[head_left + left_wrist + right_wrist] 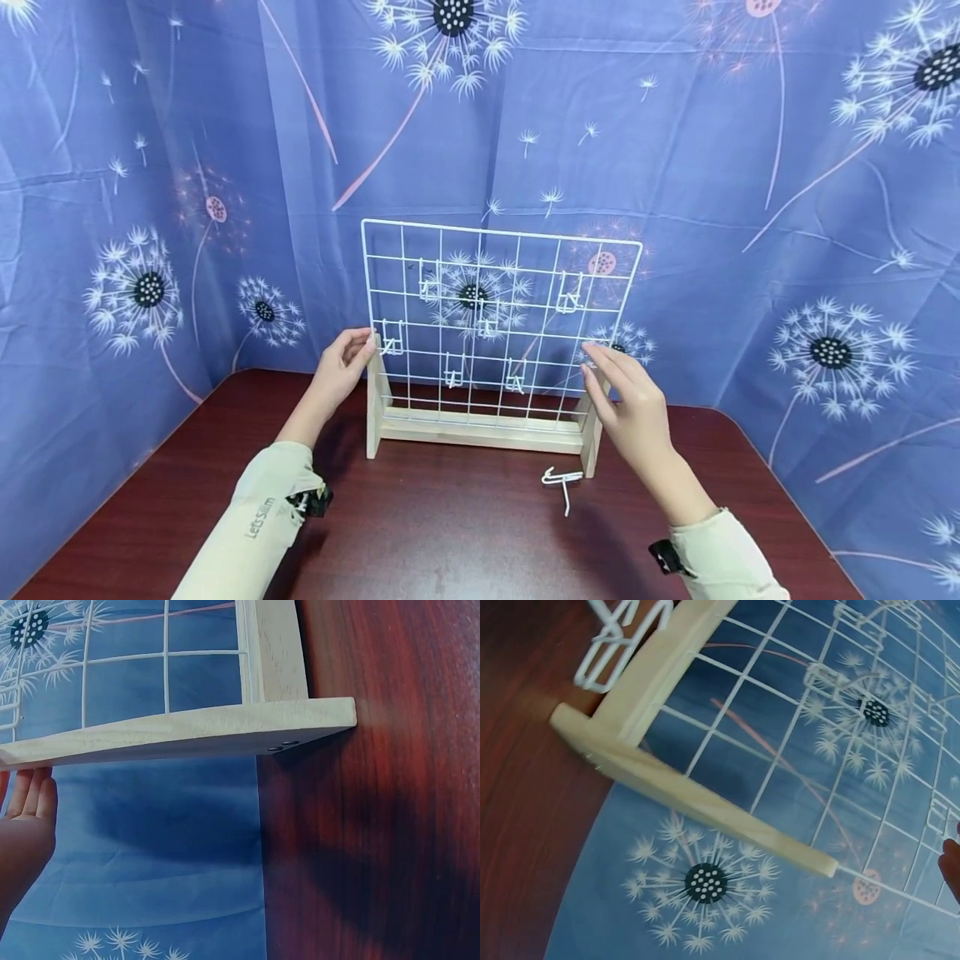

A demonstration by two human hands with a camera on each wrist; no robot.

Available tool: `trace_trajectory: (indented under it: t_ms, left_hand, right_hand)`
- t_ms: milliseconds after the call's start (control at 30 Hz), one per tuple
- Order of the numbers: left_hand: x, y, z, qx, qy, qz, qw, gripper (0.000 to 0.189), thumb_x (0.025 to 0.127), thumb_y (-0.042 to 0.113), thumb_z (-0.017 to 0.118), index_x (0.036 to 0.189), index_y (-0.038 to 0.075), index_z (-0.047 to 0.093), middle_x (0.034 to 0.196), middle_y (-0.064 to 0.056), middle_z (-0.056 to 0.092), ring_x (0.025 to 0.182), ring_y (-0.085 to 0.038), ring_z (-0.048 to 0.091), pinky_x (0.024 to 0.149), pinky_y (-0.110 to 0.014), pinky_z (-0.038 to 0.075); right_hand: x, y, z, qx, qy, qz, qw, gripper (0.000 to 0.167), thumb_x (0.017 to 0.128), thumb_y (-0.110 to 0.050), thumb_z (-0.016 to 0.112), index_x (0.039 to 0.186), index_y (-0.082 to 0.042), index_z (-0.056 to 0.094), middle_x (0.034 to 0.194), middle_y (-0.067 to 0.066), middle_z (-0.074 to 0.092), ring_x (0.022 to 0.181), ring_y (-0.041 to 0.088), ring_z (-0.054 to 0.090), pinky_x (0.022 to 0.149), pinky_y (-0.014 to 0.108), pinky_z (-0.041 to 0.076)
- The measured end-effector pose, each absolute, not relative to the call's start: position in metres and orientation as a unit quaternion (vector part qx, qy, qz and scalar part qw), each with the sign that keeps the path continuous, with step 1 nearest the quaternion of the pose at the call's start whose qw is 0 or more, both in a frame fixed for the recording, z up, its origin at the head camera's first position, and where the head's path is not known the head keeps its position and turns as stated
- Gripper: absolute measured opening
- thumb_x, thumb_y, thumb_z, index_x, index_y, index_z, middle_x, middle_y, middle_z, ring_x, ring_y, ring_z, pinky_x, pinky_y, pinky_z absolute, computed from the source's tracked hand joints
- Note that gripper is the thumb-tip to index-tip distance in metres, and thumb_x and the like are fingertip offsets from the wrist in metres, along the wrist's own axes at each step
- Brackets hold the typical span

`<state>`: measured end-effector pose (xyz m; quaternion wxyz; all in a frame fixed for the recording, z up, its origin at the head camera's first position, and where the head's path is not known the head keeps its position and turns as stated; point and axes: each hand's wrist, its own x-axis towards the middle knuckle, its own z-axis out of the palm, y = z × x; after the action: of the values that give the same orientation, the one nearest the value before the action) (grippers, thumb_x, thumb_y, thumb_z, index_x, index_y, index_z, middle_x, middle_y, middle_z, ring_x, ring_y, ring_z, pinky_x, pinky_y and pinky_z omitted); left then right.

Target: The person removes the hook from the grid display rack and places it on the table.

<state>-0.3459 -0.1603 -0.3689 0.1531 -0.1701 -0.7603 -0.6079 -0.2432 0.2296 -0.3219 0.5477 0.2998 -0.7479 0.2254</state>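
Observation:
A white wire grid panel point(480, 229) stands upright in a pale wooden stand point(480, 431). Several white wire hooks hang on it, among them one at the upper right point(568, 302) and one at the far left point(392, 343). My left hand point(343, 365) touches the outer side of the stand's left upright; in the left wrist view its fingers point(34, 793) reach that wood fairly straight. Beside the grid's right edge is my right hand point(633, 408), fingers extended and holding nothing. One loose white hook point(564, 480) lies on the table near the stand's right foot.
Dark reddish-brown wood makes up the table point(450, 533). Blue cloth point(315, 167) printed with dandelions hangs behind it and along both sides. In the right wrist view, the stand's right upright point(705, 802) shows close up.

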Motion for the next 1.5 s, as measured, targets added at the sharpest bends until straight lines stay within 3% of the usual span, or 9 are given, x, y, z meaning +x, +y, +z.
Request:
trace_trajectory:
  t_ms: [133, 267, 400, 567, 700, 967, 1167, 1400, 1500]
  left_hand:
    - [-0.347, -0.16, -0.37, -0.173, -0.762, -0.604, 0.157, 0.039, 0.1, 0.014, 0.052, 0.132, -0.009, 0.047, 0.127, -0.03, 0.054, 0.108, -0.013, 0.053, 0.087, -0.009, 0.042]
    - [-0.347, -0.161, -0.373, -0.189, -0.756, -0.602, 0.173, 0.042, 0.1, 0.02, 0.054, 0.13, -0.008, 0.048, 0.125, -0.029, 0.056, 0.111, -0.022, 0.054, 0.088, -0.013, 0.042]
    - [-0.346, -0.162, -0.375, -0.216, -0.736, -0.61, 0.197, 0.045, 0.098, 0.028, 0.057, 0.126, -0.008, 0.051, 0.119, -0.025, 0.06, 0.106, -0.017, 0.056, 0.088, -0.016, 0.044]
    - [-0.347, -0.162, -0.374, -0.199, -0.75, -0.604, 0.183, 0.044, 0.099, 0.023, 0.055, 0.128, -0.009, 0.049, 0.123, -0.028, 0.057, 0.107, -0.016, 0.055, 0.088, -0.013, 0.043]
    - [-0.347, -0.161, -0.373, -0.173, -0.76, -0.605, 0.161, 0.04, 0.1, 0.015, 0.052, 0.131, -0.009, 0.047, 0.128, -0.029, 0.054, 0.109, -0.013, 0.052, 0.088, -0.009, 0.041]
    - [-0.346, -0.16, -0.371, -0.168, -0.765, -0.602, 0.153, 0.04, 0.101, 0.016, 0.051, 0.133, -0.008, 0.046, 0.13, -0.028, 0.052, 0.112, -0.017, 0.052, 0.089, -0.009, 0.04]
    - [-0.348, -0.16, -0.372, -0.166, -0.766, -0.603, 0.147, 0.041, 0.101, 0.017, 0.051, 0.134, -0.007, 0.046, 0.13, -0.027, 0.053, 0.107, -0.008, 0.051, 0.089, -0.009, 0.038]
    - [-0.321, -0.153, -0.348, -0.165, -0.774, -0.594, 0.143, 0.038, 0.101, 0.006, 0.047, 0.133, -0.015, 0.042, 0.131, -0.033, 0.049, 0.118, -0.032, 0.047, 0.089, -0.008, 0.037]
    - [-0.321, -0.153, -0.348, -0.17, -0.775, -0.591, 0.147, 0.039, 0.101, 0.006, 0.047, 0.132, -0.015, 0.042, 0.131, -0.033, 0.049, 0.117, -0.03, 0.048, 0.089, -0.008, 0.037]
  right_hand:
    - [-0.246, 0.224, -0.317, 0.261, -0.747, 0.251, 0.558, 0.036, 0.08, 0.004, 0.071, 0.115, -0.001, 0.069, 0.112, 0.015, 0.069, 0.103, 0.033, 0.063, 0.09, 0.032, 0.049]
    - [-0.25, 0.216, -0.308, 0.227, -0.75, 0.275, 0.558, 0.035, 0.082, 0.003, 0.072, 0.116, 0.001, 0.068, 0.114, 0.017, 0.067, 0.107, 0.033, 0.062, 0.09, 0.036, 0.049]
    - [-0.255, 0.208, -0.3, 0.2, -0.75, 0.307, 0.551, 0.035, 0.085, -0.001, 0.071, 0.12, 0.002, 0.065, 0.116, 0.019, 0.066, 0.109, 0.033, 0.06, 0.096, 0.043, 0.046]
    - [-0.263, 0.199, -0.295, 0.172, -0.748, 0.341, 0.542, 0.035, 0.086, -0.004, 0.07, 0.121, 0.002, 0.064, 0.119, 0.018, 0.065, 0.112, 0.032, 0.059, 0.097, 0.046, 0.045]
    - [-0.267, 0.194, -0.292, 0.149, -0.753, 0.358, 0.532, 0.036, 0.088, -0.007, 0.069, 0.123, 0.001, 0.063, 0.121, 0.017, 0.064, 0.115, 0.031, 0.058, 0.099, 0.045, 0.044]
    - [-0.273, 0.189, -0.287, 0.124, -0.747, 0.385, 0.527, 0.032, 0.09, -0.008, 0.067, 0.12, 0.002, 0.065, 0.12, 0.017, 0.065, 0.113, 0.03, 0.059, 0.094, 0.044, 0.048]
    - [-0.279, 0.185, -0.286, 0.118, -0.737, 0.394, 0.536, 0.025, 0.089, -0.003, 0.066, 0.114, 0.002, 0.069, 0.116, 0.016, 0.067, 0.109, 0.031, 0.062, 0.095, 0.043, 0.048]
    - [-0.281, 0.182, -0.288, 0.113, -0.73, 0.401, 0.542, 0.022, 0.09, -0.002, 0.065, 0.111, -0.002, 0.071, 0.113, 0.014, 0.069, 0.105, 0.029, 0.064, 0.093, 0.042, 0.049]
    - [-0.281, 0.182, -0.288, 0.109, -0.732, 0.404, 0.538, 0.022, 0.091, -0.004, 0.065, 0.111, -0.002, 0.072, 0.112, 0.013, 0.069, 0.101, 0.027, 0.066, 0.089, 0.039, 0.051]
